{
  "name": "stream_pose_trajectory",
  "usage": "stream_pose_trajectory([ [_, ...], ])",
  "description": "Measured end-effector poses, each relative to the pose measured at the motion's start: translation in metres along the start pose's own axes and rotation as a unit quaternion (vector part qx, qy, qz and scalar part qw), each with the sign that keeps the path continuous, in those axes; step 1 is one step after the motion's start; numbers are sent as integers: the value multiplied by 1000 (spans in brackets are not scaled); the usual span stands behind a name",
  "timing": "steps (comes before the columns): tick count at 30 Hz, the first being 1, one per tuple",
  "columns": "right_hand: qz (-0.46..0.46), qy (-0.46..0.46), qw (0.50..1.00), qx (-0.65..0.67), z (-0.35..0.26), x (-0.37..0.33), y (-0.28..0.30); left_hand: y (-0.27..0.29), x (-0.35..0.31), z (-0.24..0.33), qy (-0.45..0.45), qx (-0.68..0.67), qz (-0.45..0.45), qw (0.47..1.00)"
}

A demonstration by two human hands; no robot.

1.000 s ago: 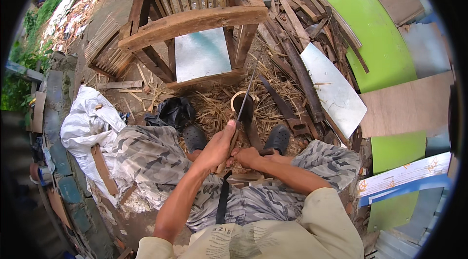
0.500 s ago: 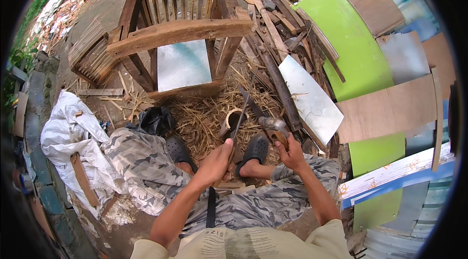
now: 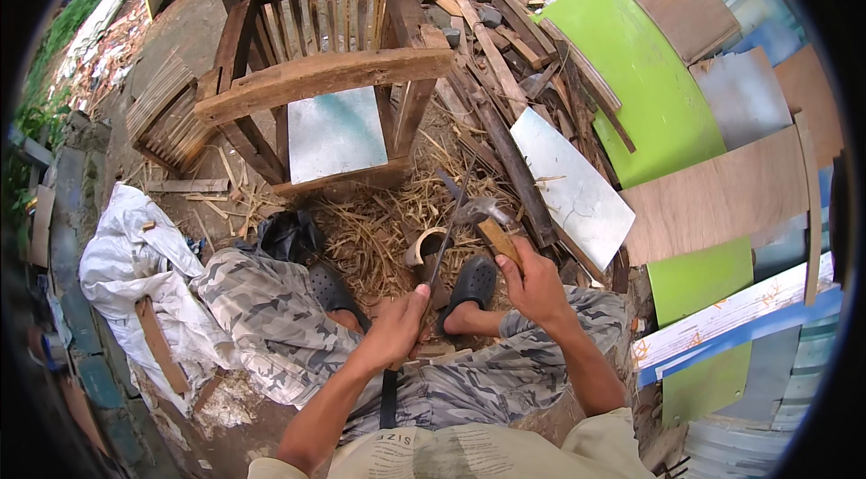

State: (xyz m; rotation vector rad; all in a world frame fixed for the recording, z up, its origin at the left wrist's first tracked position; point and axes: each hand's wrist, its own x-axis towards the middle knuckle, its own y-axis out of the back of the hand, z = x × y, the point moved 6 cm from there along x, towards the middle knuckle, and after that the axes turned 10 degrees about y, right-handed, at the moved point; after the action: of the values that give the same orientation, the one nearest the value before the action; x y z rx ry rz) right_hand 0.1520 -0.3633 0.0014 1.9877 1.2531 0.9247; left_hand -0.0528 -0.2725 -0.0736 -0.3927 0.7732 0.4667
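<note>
My left hand (image 3: 400, 324) is closed around the lower end of a long, thin, dark strip (image 3: 444, 249), which looks like a blade seen edge-on and slants up and away. In my right hand (image 3: 534, 282) is a hammer by its wooden handle (image 3: 496, 237); its metal head (image 3: 483, 208) is close to the strip, and I cannot tell whether they touch. Just beyond my hands, between my dark clogs, stands a short pale hollow tube (image 3: 422, 249), like cut bamboo. A flat dark blade-like piece (image 3: 448, 183) lies behind the hammer head.
A wooden chair frame (image 3: 316, 82) with a pale board in it stands ahead, over shavings (image 3: 361, 231). Scrap wood (image 3: 505, 136) is piled at right, beside a white panel (image 3: 573, 186) and a green sheet (image 3: 649, 82). A white sack (image 3: 135, 262) lies at left.
My right hand has lifted and turned the hammer, bringing its head left toward the strip. My left hand keeps hold of the strip, nearly in place. The view has shifted slightly.
</note>
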Motion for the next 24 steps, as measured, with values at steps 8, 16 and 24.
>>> stream_pose_trajectory([
  [8, 144, 25, 987, 68, -36, 0, 35, -5, -4, 0, 18, -27, 11, 999],
  [16, 81, -51, 994, 62, -26, -2, 27, -4, -1, -7, 36, -2, -5, 999],
  [24, 52, 15, 999, 6, -5, -20, -7, -8, -2, -1, 31, 1, 6, 1000],
])
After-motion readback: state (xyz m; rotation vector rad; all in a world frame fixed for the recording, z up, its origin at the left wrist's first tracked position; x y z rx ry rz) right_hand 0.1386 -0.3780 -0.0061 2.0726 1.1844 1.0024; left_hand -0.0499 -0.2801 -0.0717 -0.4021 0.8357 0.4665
